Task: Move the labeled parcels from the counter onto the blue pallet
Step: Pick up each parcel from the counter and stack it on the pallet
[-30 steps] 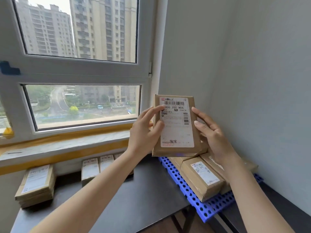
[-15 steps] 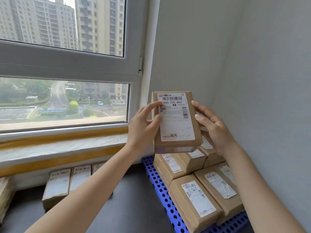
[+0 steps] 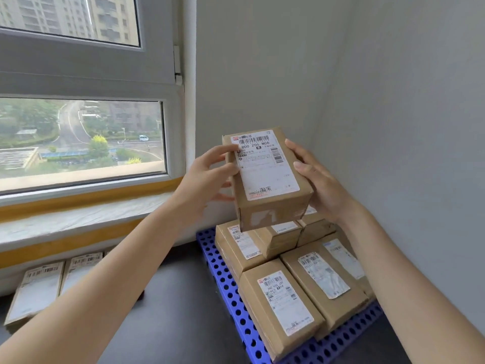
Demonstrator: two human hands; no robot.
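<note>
both hands, left hand (image 3: 203, 177) and right hand (image 3: 319, 185), grip a labeled parcel (image 3: 267, 177) above stacked parcels (image 3: 283, 285) crowding the blue pallet (image 3: 231, 292) at the counter's (image 3: 170, 311) far right corner.

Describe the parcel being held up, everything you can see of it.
The held parcel is a brown cardboard box, rectangular, with a large white shipping label covering most of its top face; the label shows barcodes and the print "800 Z05 N06". Shiny clear tape runs across its near end. It is tilted, label toward the camera, in the air above the parcels stacked at the back of the blue pallet. The left hand grips its left side and the right hand its right side.
</note>
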